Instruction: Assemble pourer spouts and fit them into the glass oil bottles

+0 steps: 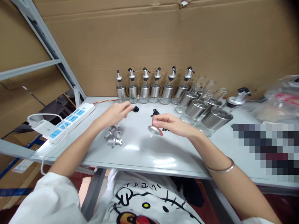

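My right hand (167, 122) is closed on a metal disc-shaped spout part (154, 130), held above the table. My left hand (119, 112) reaches over the table with its fingers together, close to a black round stopper (135, 109); it is blurred, and whether anything sits between its fingertips is hidden. Below my left hand lies a small pile of silver spout parts (114, 137). Small black pieces (155, 112) lie behind and beside my right hand.
Bottles with steel sleeves and spouts (144, 91) line the back. Bottles without spouts (197, 108) and one with a spout (217, 118) stand right. A white power strip (72, 119) lies left, a plastic bag (277, 99) far right. Cardboard (140, 37) rises behind.
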The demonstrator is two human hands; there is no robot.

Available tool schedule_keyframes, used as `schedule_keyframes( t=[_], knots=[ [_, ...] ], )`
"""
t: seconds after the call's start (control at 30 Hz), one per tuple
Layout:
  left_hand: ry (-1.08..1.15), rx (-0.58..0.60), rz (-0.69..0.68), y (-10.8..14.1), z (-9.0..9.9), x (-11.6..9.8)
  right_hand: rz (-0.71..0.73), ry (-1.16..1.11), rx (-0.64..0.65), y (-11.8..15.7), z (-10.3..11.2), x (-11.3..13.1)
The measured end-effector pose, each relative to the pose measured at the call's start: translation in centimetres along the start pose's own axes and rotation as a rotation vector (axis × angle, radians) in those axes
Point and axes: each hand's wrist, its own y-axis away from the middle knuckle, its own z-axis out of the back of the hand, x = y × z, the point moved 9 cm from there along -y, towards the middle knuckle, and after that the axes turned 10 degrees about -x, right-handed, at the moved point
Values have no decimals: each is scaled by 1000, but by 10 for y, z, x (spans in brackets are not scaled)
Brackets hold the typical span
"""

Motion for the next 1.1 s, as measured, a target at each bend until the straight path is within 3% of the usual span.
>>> schedule_keyframes(
  t=[0.07,0.17,0.23,0.37,0.53,0.6,0.7,0.8,0.9,1.0,1.1],
  knots=[
    [-368,-43,192,-21,9,47,4,-3,-59,-1,10,-1],
    [-464,-37,301,-44,-2,92,-2,-30,-121,-1,20,-3],
    [-472,0,326,-51,-17,110,-6,-70,-146,0,23,-3],
    [-469,36,318,-52,-34,125,-15,-60,-148,0,22,-3],
    [-475,-22,308,-45,-16,121,9,-18,-192,1,26,-1],
    [-485,-92,308,-40,-2,108,1,-17,-221,2,29,-2],
    [-458,-250,231,-25,14,65,-16,-90,-254,2,33,-4],
    [-254,-484,-201,6,16,-17,-12,-167,-286,-1,34,-4],
    [-149,-513,-728,58,-9,-90,-21,-191,-293,-2,32,-5],
    [-28,-524,-993,96,-25,-119,-60,-182,-250,-1,25,-8],
    [95,-579,-1068,108,-23,-121,-121,-209,-168,1,14,-14]
  ],
)
